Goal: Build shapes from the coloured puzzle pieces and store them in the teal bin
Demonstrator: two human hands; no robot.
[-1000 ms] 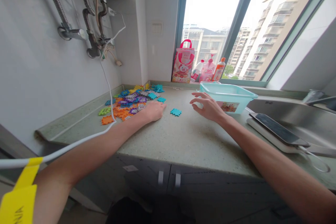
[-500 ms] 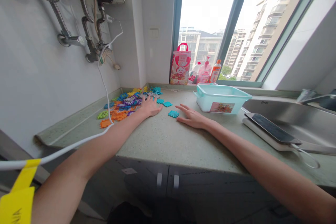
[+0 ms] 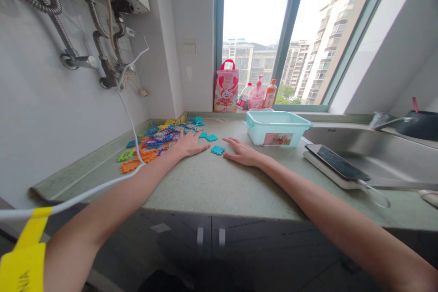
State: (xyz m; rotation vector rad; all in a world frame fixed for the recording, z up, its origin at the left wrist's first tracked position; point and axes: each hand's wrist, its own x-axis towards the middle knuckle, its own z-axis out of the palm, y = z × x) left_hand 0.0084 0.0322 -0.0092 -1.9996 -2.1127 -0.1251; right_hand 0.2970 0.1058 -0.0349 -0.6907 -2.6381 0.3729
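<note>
- Our left hand [image 3: 188,145] lies flat, palm down and fingers spread, gripping nothing. It rests at the near edge of the heap of multicoloured foam tiles [image 3: 155,139] on the speckled green stone counter [image 3: 219,187].
- Our right hand [image 3: 243,154] is just as flat and empty. Its fingertips lie just beside the teal jagged-edged foam tile [image 3: 217,149], which sits loose between the two hands.
- That tile is thin and flat on a hard surface. With our palms down like this, we judge that our fingers could push it along instead of getting under an edge, sending it into the two small teal pieces [image 3: 208,137] behind it.
- A careless sweep of our left hand could scatter the heap. The tiles look light, and some could slide towards the counter's front edge.
- The white cable [image 3: 130,118] hangs down the wall, crosses the heap and trails past our left forearm. If the arm snagged it, the cable could drag tiles with it.
- The pale turquoise plastic tub [image 3: 275,127] stands near our right hand. A quick lift of the wrist could knock it.
- The dark phone [image 3: 337,168] lies on a white slab beside the steel sink [image 3: 383,155]. An elbow swung outwards could nudge it towards the basin.
</note>
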